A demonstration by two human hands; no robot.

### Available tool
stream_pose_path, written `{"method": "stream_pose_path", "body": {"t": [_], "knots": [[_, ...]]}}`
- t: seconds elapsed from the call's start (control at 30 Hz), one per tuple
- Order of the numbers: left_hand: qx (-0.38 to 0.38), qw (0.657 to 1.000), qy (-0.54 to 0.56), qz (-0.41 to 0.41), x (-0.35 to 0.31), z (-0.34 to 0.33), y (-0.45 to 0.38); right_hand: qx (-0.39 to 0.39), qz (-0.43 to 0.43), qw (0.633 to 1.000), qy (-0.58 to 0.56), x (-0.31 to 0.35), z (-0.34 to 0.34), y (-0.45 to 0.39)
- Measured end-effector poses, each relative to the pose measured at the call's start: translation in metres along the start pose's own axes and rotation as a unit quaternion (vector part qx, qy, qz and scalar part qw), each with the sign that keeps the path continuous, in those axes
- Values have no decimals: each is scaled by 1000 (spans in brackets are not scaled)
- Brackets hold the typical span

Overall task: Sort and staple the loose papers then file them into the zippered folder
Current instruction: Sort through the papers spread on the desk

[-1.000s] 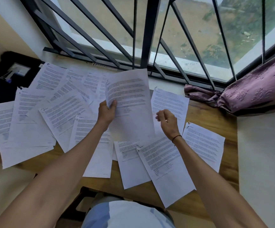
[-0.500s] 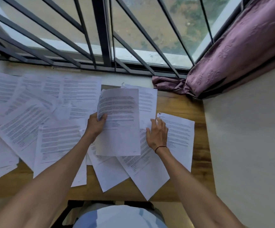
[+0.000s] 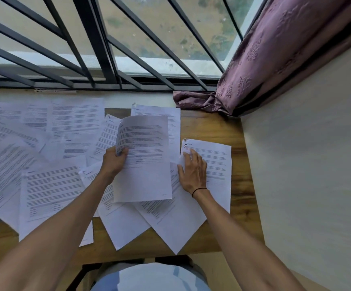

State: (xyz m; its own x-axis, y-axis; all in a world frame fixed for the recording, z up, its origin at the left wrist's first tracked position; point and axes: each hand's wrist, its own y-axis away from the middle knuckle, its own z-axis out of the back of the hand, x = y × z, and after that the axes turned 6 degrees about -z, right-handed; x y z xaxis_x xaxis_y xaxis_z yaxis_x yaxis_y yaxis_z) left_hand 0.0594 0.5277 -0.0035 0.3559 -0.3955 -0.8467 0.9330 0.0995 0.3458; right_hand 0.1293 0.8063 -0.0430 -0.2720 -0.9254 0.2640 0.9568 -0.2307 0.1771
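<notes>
Several loose printed papers (image 3: 50, 181) lie spread and overlapping over the wooden table (image 3: 208, 127). My left hand (image 3: 114, 161) grips the left edge of a printed sheet (image 3: 145, 162) and holds it raised above the pile. My right hand (image 3: 192, 172) rests flat, fingers straight, on a stapled paper (image 3: 214, 162) at the right end of the spread, its fingertips near that paper's top left corner. No stapler or zippered folder is in view.
A barred window (image 3: 99, 49) runs along the far side of the table. A purple curtain (image 3: 260, 59) hangs at the right and bunches onto the table's far right corner. A pale wall (image 3: 308, 164) borders the table's right edge.
The view swung right, so the black item at far left left the frame. My left hand lowered its sheet. My right hand went from hovering to lying flat on the rightmost paper.
</notes>
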Motion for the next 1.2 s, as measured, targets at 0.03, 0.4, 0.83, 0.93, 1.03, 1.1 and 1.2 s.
{"method": "stream_pose_path", "body": {"t": [0.03,0.4,0.83,0.93,1.03,1.1,1.2], "knots": [[0,1000,0,1,-1,-1,-1,-2,-6,1000,2,-3,0,0],[-44,998,33,12,0,38,-15,-59,34,997,-32,-3,1,-2],[-123,991,46,12,28,131,-1,42,55,997,31,14,-5,-19],[-133,989,63,11,31,140,-2,25,58,998,17,19,-3,-21],[-138,988,72,8,32,147,-4,23,63,998,1,31,-3,-22],[-151,984,92,16,32,151,-6,26,77,997,3,42,-4,-21],[-179,974,133,34,34,164,-11,25,103,994,16,63,-8,-20]]}}
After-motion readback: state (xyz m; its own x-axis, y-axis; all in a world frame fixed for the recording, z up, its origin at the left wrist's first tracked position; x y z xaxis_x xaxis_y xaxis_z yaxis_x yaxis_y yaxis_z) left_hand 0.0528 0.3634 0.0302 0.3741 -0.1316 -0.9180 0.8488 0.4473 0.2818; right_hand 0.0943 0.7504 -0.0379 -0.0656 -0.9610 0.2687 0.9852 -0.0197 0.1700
